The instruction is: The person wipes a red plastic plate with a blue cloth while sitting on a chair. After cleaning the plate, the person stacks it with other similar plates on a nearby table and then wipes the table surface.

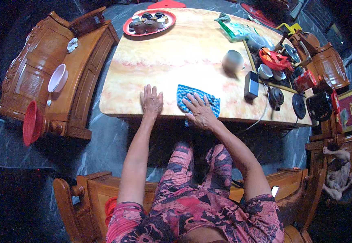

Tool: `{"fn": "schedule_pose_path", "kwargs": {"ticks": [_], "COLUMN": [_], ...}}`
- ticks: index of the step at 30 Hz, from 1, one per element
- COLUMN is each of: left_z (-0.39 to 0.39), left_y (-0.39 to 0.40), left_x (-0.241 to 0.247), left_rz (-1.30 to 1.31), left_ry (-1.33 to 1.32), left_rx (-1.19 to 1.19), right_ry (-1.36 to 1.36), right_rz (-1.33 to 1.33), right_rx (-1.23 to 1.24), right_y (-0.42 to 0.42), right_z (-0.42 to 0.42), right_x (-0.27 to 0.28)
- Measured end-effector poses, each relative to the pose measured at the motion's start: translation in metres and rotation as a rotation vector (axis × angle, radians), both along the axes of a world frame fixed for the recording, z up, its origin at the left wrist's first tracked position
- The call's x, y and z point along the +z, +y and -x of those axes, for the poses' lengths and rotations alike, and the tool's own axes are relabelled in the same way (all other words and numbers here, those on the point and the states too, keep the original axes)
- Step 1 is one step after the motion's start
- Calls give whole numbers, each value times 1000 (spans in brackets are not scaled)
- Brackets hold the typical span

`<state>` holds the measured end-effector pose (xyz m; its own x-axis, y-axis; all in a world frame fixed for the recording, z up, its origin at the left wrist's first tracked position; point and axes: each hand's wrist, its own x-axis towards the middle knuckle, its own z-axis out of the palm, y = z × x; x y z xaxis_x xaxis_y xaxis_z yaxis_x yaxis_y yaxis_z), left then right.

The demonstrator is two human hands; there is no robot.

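My left hand (152, 102) rests palm down on the marble-patterned table (163, 60), near its front edge, with the fingers slightly spread and nothing in it. To its right, my right hand (200, 110) lies flat on a blue-and-white wavy-patterned cloth (186, 92). Its fingers are spread over the cloth, and the palm covers part of it. A small corner of the cloth hangs over the table's front edge below the thumb. Both forearms reach in from the bottom of the view.
A red-rimmed tray (126, 25) holds several cups and small jars at the far left. On the right are a blurred pot (233, 61), a dark box (251, 85), a teapot (276, 96) and a red basket (273, 62). A wooden bench (84, 70) flanks the table. Another person (340, 173) is at far right.
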<state>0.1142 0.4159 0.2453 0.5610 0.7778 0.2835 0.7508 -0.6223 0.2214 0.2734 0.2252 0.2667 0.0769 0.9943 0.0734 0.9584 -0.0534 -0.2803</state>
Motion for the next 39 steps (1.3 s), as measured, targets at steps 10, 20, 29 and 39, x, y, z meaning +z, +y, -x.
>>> {"fn": "schedule_pose_path", "kwargs": {"ticks": [10, 20, 29, 39], "left_z": [27, 24, 24, 31], "left_y": [31, 24, 33, 37], "left_x": [1, 6, -9, -5], "left_rz": [-42, -87, -153, -146], "left_ry": [110, 148, 188, 65], "left_rx": [317, 297, 357, 330], "right_ry": [-25, -57, 104, 6], "right_rz": [-34, -115, -169, -80], "right_rx": [-186, -413, -116, -85], "right_y": [86, 203, 190, 36], "right_z": [-64, -107, 0, -41], "right_x": [-12, -34, -32, -9]}}
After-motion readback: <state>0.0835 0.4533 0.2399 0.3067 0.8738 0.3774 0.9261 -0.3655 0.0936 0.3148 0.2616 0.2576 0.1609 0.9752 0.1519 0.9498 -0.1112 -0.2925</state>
